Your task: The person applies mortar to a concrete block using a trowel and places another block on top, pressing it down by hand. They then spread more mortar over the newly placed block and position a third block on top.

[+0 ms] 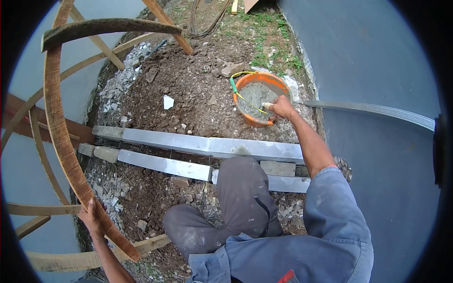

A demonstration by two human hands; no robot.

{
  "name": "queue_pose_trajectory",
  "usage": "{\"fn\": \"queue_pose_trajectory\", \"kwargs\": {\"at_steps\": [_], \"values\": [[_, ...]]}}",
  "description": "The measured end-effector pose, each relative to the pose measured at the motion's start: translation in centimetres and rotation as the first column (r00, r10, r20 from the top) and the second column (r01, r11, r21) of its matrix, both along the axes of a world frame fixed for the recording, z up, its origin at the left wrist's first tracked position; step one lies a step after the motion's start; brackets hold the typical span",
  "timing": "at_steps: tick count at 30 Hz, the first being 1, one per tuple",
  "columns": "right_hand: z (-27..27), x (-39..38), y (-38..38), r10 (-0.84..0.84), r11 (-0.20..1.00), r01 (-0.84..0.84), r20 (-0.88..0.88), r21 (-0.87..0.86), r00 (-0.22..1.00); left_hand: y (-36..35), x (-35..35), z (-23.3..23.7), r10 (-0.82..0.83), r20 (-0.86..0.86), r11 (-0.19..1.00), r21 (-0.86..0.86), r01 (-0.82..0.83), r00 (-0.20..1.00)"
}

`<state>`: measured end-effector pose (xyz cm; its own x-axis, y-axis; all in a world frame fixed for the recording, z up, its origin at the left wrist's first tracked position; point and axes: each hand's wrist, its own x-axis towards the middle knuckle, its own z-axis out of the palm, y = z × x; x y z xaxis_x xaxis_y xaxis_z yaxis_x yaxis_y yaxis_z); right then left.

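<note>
My right hand (283,107) is closed around the pale handle (267,105) of what looks like a trowel, above an orange bucket (239,98). Its blade is hidden, apparently in the grey wet mortar (255,95) inside. A handle with a green grip (233,85) loops over the bucket. At the lower left, my left hand (90,218) grips the edge of a long wooden board (59,120), thumb on the near face and fingers partly hidden behind. This board stands slanted and looks curved through the lens.
Two rows of metal-faced formwork (163,140) cross in front of my knees, with concrete blocks (277,168) along them. Timber braces (99,45) lean at left. Rubble and soil (188,89) cover the ground. A metal straightedge (373,108) lies against the grey wall (368,52).
</note>
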<state>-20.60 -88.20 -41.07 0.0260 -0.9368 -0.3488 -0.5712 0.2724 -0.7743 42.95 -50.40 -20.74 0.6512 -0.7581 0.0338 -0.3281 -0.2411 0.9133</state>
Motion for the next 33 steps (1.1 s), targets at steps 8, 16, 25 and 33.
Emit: {"fn": "queue_pose_trajectory", "kwargs": {"at_steps": [8,16,25,33], "values": [[0.4,-2.6,5.4,-0.158,0.987,0.160,0.274,0.014,0.949,0.0,-0.1,0.3,-0.007,0.004,0.999,0.050,0.007,1.000],[1.0,-3.5,8.1,-0.215,0.963,0.268,0.496,-0.039,0.841,0.0,-0.7,0.4,-0.022,0.007,1.000,0.020,0.021,1.000],[6.4,-6.7,15.4,-0.272,0.917,0.377,0.486,-0.132,0.831,0.0,0.1,-0.1,-0.045,-0.016,0.997,0.055,0.045,0.999],[9.0,-6.3,30.5,-0.468,0.822,0.566,0.483,-0.070,0.740,0.0,1.6,-0.6,-0.043,0.016,0.998,0.049,0.042,0.999]]}}
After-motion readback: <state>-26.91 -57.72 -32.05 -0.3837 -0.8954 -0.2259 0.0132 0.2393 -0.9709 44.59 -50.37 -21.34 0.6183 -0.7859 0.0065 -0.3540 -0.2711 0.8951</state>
